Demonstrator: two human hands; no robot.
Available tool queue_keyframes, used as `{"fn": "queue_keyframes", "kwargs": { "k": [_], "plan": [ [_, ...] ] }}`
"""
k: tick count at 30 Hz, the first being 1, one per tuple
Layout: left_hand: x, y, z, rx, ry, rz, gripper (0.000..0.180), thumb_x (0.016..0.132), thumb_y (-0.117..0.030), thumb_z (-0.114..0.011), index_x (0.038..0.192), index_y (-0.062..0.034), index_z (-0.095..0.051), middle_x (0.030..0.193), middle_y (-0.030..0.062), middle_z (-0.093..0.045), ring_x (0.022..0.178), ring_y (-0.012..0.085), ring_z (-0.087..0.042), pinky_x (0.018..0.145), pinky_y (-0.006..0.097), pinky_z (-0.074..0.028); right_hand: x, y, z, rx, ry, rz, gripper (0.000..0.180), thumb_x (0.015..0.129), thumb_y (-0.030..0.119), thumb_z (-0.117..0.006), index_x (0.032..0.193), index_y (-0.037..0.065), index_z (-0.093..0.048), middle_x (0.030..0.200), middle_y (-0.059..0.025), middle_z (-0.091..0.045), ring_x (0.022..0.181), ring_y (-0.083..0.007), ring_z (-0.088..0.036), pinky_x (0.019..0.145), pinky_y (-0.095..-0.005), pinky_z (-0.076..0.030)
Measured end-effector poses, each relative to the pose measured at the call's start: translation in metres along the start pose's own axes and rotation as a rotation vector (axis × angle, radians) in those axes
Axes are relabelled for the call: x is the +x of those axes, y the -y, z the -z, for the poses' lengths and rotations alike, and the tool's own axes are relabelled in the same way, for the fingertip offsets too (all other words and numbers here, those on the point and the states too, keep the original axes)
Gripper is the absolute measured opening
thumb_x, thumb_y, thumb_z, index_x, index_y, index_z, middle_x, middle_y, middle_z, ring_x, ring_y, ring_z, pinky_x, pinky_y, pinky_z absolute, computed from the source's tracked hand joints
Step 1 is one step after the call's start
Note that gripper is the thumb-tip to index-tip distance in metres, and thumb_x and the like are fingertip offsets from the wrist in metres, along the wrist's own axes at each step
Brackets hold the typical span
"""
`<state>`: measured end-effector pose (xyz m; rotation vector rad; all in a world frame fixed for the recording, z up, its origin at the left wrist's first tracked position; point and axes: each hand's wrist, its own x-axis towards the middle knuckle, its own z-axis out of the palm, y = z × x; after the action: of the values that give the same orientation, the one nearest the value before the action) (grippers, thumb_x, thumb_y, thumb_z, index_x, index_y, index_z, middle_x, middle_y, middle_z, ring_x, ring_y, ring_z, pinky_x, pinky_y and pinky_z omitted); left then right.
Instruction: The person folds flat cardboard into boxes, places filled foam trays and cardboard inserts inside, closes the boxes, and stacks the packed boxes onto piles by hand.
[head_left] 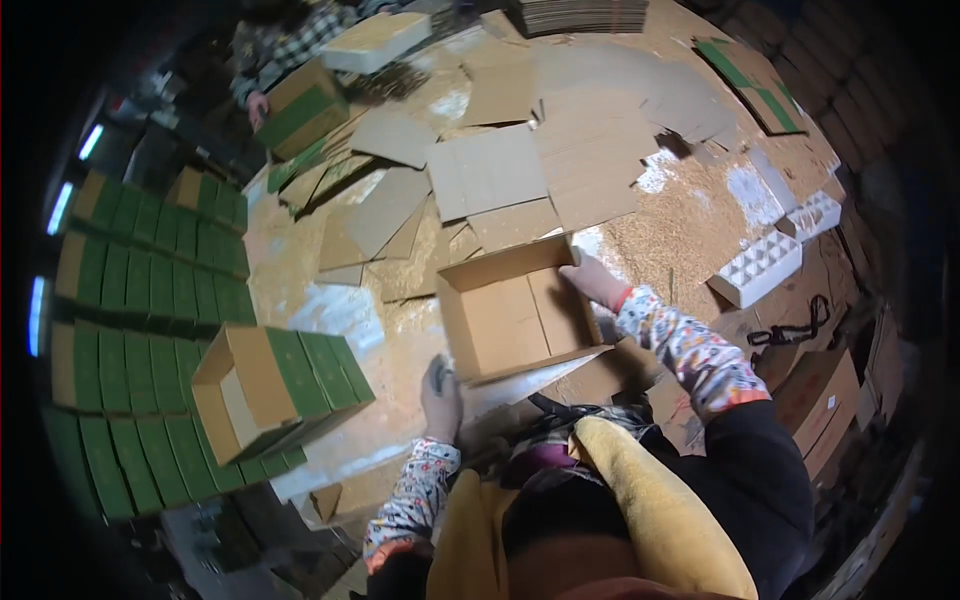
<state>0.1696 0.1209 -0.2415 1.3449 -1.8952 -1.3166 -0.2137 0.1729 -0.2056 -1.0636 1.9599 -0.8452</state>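
An open brown cardboard box [500,320] sits in front of me, its inside bare and facing up. My right hand [597,282], in a pale glove, is closed on the box's right wall near the far corner. By the near left corner is my left hand [441,402], also gloved, with fingers stretched forward. A slight blur hides whether it touches the cardboard. Flat cardboard sheets [487,172] lie just beyond the box on the worktable [400,400].
Green-and-brown boxes [140,285] are stacked at left, some open ones [240,395] at the table edge. White egg-crate foam blocks [760,268] and a black strap [793,325] lie right. Wood shavings cover much of the table. Across it, another person's hand [257,108] touches a green-and-brown box [303,110].
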Motion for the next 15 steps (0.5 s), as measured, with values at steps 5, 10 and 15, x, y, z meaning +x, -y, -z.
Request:
{"fn": "queue_keyframes", "kwargs": {
  "k": [5, 10, 15],
  "plan": [
    [0.089, -0.071, -0.004, 0.410, -0.226, -0.195, 0.053, 0.085, -0.014, -0.065, 0.130, 0.0046, -0.045, 0.129, 0.0255, -0.048, 0.123, 0.0376, -0.041, 0.105, 0.043, -0.033, 0.016, -0.032, -0.036, -0.140, 0.042, 0.826, 0.057, 0.098, 0.038, -0.049, 0.133, -0.006, -0.043, 0.128, -0.0263, -0.055, 0.120, -0.0357, -0.053, 0.102, -0.0400, -0.040],
    [0.075, -0.085, -0.004, 0.539, -0.200, -0.023, 0.032, 0.079, 0.004, -0.055, 0.111, 0.0010, -0.056, 0.107, 0.0214, -0.056, 0.101, 0.0390, -0.055, 0.090, 0.043, -0.043, 0.092, -0.114, 0.110, 0.441, -0.562, 0.060, 0.048, 0.094, 0.031, -0.052, 0.126, -0.005, -0.053, 0.113, -0.0235, -0.062, 0.101, -0.0288, -0.061, 0.089, -0.0363, -0.047],
    [0.087, -0.087, -0.024, 0.612, -0.266, 0.132, 0.034, 0.079, -0.001, -0.059, 0.113, 0.0019, -0.056, 0.108, 0.0205, -0.055, 0.101, 0.0381, -0.056, 0.090, 0.043, -0.044, 0.178, -0.295, 0.291, -0.045, -1.250, -0.549, 0.067, 0.090, 0.046, -0.050, 0.131, -0.007, -0.045, 0.137, -0.0302, -0.042, 0.129, -0.0437, -0.039, 0.109, -0.0434, -0.030]
  ]
}}
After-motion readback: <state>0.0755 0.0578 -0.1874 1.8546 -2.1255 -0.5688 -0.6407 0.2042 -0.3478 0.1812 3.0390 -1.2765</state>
